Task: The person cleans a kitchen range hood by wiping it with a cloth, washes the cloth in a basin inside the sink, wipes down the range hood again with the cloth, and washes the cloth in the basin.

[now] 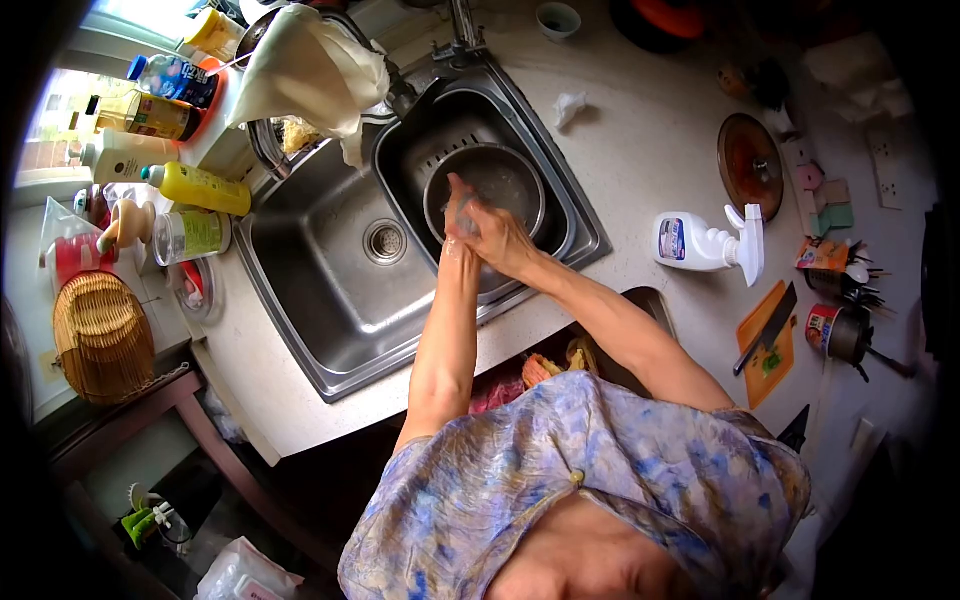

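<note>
My left hand (456, 192) is over the sink, wet, with its visible fingers stretched out away from me. Across it lies my right hand (492, 232), its fingers wrapped around the left hand near the wrist. Part of the left hand is hidden behind the right. Just below both hands, a round metal basin (541, 192) holding what looks like water sits in the right sink bowl (398, 135). The left sink bowl (320, 270) has a round drain strainer (384, 241).
A faucet (462, 30) stands behind the sink. A yellow bottle (200, 188) and jars line the left side, near a wicker basket (104, 338). On the right are a white spray bottle (695, 242), a pot lid (748, 170), and a knife (768, 325) on an orange cutting board (752, 322).
</note>
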A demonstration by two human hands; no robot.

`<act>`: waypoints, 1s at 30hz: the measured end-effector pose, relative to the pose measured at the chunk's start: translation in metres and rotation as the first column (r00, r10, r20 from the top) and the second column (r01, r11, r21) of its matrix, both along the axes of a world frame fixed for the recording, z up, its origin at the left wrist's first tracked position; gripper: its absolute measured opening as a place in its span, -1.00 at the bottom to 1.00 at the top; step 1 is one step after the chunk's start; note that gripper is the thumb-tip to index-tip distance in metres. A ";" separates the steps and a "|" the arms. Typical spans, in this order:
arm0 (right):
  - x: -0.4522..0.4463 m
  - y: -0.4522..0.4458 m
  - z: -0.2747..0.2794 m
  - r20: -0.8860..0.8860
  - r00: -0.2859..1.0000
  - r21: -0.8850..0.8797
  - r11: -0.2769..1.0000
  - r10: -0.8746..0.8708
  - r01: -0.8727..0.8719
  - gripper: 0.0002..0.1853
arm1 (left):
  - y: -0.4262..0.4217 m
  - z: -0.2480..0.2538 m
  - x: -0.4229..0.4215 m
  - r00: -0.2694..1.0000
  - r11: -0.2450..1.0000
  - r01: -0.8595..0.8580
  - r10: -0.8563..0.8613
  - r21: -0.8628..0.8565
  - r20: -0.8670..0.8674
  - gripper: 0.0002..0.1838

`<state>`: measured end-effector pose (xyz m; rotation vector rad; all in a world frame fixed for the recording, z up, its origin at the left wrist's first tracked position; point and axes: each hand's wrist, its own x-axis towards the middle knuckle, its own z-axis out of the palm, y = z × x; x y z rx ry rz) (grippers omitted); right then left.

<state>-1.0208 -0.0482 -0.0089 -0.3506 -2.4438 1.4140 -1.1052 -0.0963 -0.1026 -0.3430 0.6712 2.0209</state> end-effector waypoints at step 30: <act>0.013 -0.012 0.014 0.124 0.992 -0.081 0.997 0.010 0.001 -0.56 | -0.009 0.008 -0.003 0.948 0.994 0.024 -0.057 0.109 0.314 -0.63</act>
